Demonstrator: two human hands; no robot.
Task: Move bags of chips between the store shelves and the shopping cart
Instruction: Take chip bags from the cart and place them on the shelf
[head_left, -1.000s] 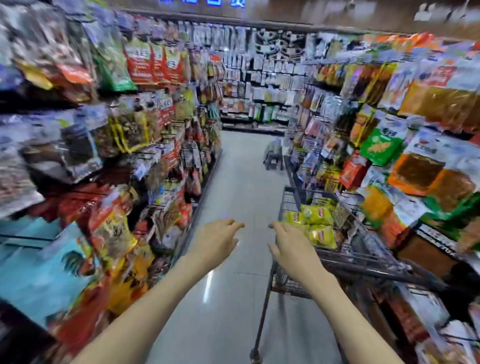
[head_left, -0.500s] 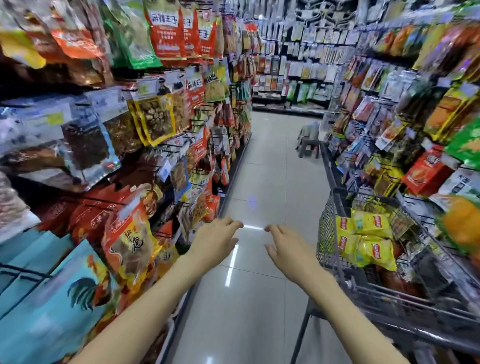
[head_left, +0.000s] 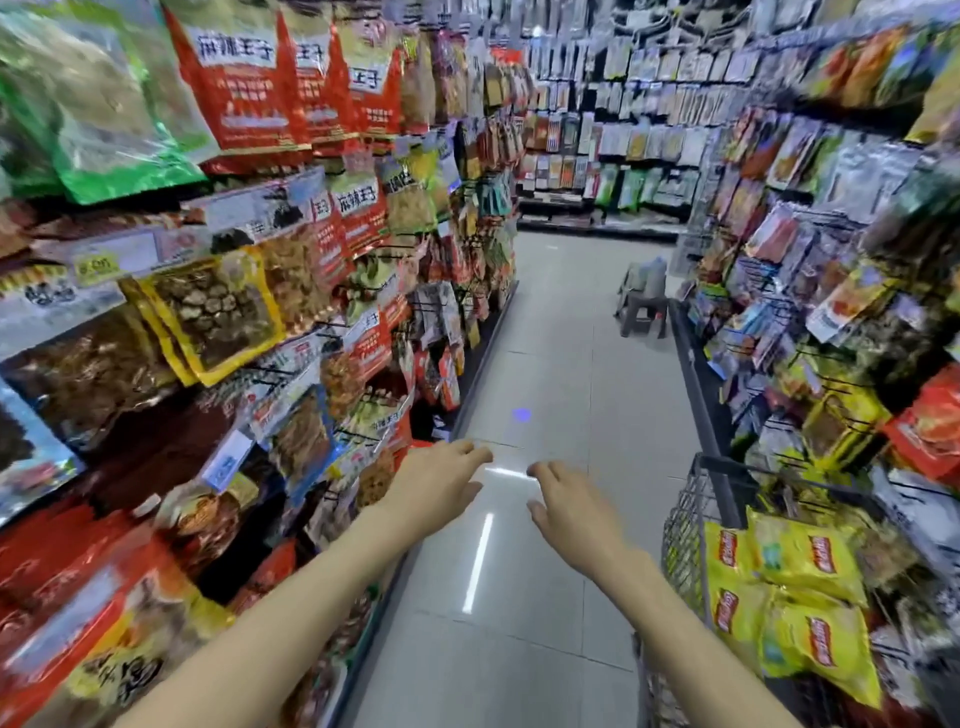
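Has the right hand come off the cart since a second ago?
Yes. The right hand was over the shopping cart rim; now it hangs left of it, over the bare floor, open and empty.

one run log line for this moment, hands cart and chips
left hand: open, empty | right hand: open, empty | shopping cart: at right, untouched | yellow chip bags: in cart | stool: down aisle
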